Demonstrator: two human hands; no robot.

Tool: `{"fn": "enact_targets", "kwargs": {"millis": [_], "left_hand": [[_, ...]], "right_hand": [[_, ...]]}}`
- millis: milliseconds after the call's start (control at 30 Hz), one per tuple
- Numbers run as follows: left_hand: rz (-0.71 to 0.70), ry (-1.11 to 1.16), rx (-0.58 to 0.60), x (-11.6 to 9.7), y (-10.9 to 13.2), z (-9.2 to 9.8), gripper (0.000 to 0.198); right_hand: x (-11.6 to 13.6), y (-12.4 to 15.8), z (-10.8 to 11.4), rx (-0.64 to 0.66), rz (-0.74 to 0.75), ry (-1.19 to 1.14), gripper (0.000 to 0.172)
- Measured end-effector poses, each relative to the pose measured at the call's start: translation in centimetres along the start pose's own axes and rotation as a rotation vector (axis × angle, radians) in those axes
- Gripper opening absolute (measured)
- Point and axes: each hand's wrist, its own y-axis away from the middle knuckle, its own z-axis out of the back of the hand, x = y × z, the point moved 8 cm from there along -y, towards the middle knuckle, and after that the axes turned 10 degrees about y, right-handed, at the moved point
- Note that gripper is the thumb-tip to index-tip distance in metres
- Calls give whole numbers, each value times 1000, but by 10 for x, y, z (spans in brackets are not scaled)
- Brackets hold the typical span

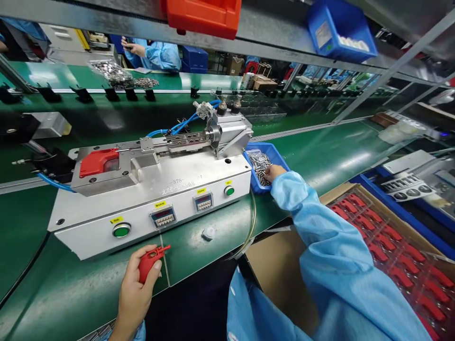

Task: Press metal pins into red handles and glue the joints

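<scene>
My left hand [137, 289] is shut around a red plastic part [151, 261] near the front edge of the green workbench belt. My right hand [273, 173] reaches into a blue plastic bin [273, 154] and rests among loose metal pins [257, 166]. Its fingertips are too small to show whether it grips any pin. Between my hands stands a stainless pneumatic bench machine [149, 194] with a blue air hose, two digital counters and green buttons. Another red part [99, 162] sits in the machine's fixture at its left end.
A clear tray of red parts [391, 246] lies in a cardboard box at my right. A small white cap [209, 233] stands on the belt. Overhead, a shelf holds red and blue bins. A co-worker's blue sleeve [156, 56] shows beyond the far belt.
</scene>
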Motion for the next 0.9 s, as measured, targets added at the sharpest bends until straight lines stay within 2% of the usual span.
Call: {"fn": "enact_targets", "kwargs": {"millis": [100, 167, 233, 367, 500, 600, 700, 800, 900], "left_hand": [[13, 33, -7, 1, -1, 1, 57], [21, 39, -4, -2, 0, -3, 58], [24, 24, -11, -7, 3, -7, 57], [8, -28, -27, -14, 10, -13, 52], [11, -30, 8, -7, 5, -11, 52], [42, 3, 44, 1, 0, -12, 53], [7, 43, 33, -4, -2, -18, 44], [-50, 56, 41, -16, -6, -28, 34], [-69, 53, 63, -23, -10, -32, 32]], "right_hand": [[2, 0, -11, 32, 24, -20, 27], [2, 7, -7, 8, 48, -54, 18], [2, 18, 3, -46, 69, -102, 5], [5, 48, 29, -144, 118, -204, 22], [29, 87, 67, -283, 260, -476, 24], [66, 116, 95, -332, 391, -676, 40], [122, 138, 118, -377, 584, -688, 35], [194, 145, 130, -396, 834, -652, 24], [279, 135, 134, -388, 1033, -602, 17]]}}
